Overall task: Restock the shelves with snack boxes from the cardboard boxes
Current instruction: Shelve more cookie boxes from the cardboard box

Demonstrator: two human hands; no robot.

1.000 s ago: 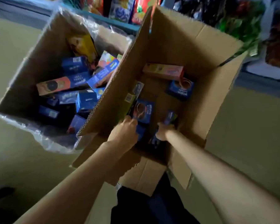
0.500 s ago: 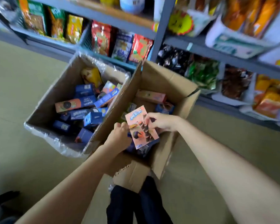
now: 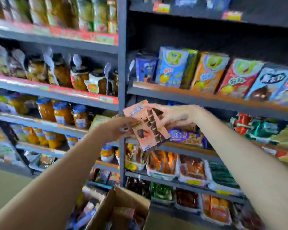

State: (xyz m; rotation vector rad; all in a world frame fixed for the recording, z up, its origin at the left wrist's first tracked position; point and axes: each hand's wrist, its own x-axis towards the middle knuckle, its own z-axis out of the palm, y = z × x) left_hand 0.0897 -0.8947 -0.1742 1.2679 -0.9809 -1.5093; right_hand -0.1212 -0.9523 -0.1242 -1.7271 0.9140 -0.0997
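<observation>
jam jars w/ blue lids (image 3: 62, 113) on left racks, bagged snacks in trays (image 3: 192, 168) lower right, beige floor (image 3: 5, 185).

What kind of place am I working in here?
Most likely a small grocery or snack shop: metal shelving with price-tag strips, rows of jars, upright snack boxes, and an open cardboard box below.

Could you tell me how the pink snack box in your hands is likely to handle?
The pink snack box looks like flat, thin cardboard, so probably stiff but crushable. The right hand and left hand hold it aloft by fingertips, suggesting it is light. Stood upright, it may tip.
</observation>
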